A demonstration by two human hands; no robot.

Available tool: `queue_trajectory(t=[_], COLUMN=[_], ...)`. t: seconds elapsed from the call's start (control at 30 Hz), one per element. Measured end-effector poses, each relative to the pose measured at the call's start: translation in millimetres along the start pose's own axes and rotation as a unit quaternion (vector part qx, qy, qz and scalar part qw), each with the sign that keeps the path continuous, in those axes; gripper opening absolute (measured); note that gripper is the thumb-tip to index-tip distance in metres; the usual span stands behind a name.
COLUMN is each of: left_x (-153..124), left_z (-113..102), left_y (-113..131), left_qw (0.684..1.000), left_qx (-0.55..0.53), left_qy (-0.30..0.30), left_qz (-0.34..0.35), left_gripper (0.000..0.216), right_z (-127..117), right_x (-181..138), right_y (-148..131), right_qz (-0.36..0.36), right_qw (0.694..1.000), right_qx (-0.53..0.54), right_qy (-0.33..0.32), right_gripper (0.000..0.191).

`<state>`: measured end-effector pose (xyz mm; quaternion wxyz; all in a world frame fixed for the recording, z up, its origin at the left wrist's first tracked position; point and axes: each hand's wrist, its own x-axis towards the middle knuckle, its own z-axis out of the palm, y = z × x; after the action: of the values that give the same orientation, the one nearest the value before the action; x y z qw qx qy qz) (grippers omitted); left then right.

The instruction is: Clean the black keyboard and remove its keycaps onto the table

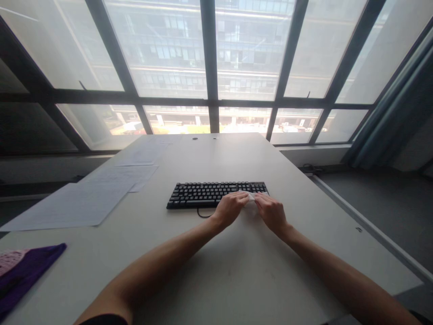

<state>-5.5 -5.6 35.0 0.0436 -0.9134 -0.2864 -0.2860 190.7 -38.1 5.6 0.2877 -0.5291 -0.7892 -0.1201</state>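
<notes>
A black keyboard [203, 194] lies on the white table [216, 158], its short cable [204, 216] curling out at the near edge. Over its right part, both hands hold a small white tissue [251, 197]. My left hand [232, 207] pinches the tissue's left side, fingers closed. On the other side, my right hand [271, 210] grips it with bent fingers. The lower right keys are hidden behind the tissue and hands. Whether the tissue presses on the keys I cannot tell.
Several sheets of paper [74, 203] lie along the table's left side. A purple cloth-like item [34, 275] sits at the near left corner. Large windows [243, 54] rise beyond the far edge, and a grey-blue curtain [389, 104] hangs at right.
</notes>
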Motion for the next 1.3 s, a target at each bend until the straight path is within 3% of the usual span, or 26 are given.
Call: queue_trajectory(t=[0.1,0.2,0.3,0.43,0.6,1.03,1.3], left_x=[-1.8,-12.4,-33.5,-64.2,-75.4,-75.6,-71.0], left_z=[-23.1,-45.7,-55.6,-41.3,-21.1,-15.5,-30.7], left_y=[-12.9,-29.6,-41.1,-45.8,-48.4,-35.7,-41.1], left_qw=[0.998,0.991,0.985,0.992,0.993,0.989,0.979], left_qx=[0.044,0.084,0.1,0.083,0.075,0.12,0.154], left_qy=[-0.005,-0.038,-0.077,-0.064,-0.053,-0.01,0.005], left_qz=[-0.039,-0.097,-0.119,-0.068,-0.074,-0.079,-0.137], left_gripper=[0.022,0.023,0.021,0.042,0.042,0.029,0.025], right_z=[4.1,9.3,19.0,39.5,54.4,42.2,48.2], right_x=[17.6,40.7,56.5,54.0,41.5,44.7,47.4], right_y=[-18.2,-42.5,-64.9,-78.6,-75.3,-68.9,-75.3], right_qz=[-0.014,-0.018,-0.031,-0.091,-0.104,-0.089,-0.095], right_qw=[1.0,0.998,0.995,0.992,0.989,0.984,0.986], right_qx=[0.012,0.009,0.023,0.051,0.068,0.124,0.124], right_qy=[-0.009,-0.059,-0.091,-0.076,-0.084,-0.095,-0.063], right_gripper=[0.025,0.025,0.025,0.035,0.044,0.031,0.036])
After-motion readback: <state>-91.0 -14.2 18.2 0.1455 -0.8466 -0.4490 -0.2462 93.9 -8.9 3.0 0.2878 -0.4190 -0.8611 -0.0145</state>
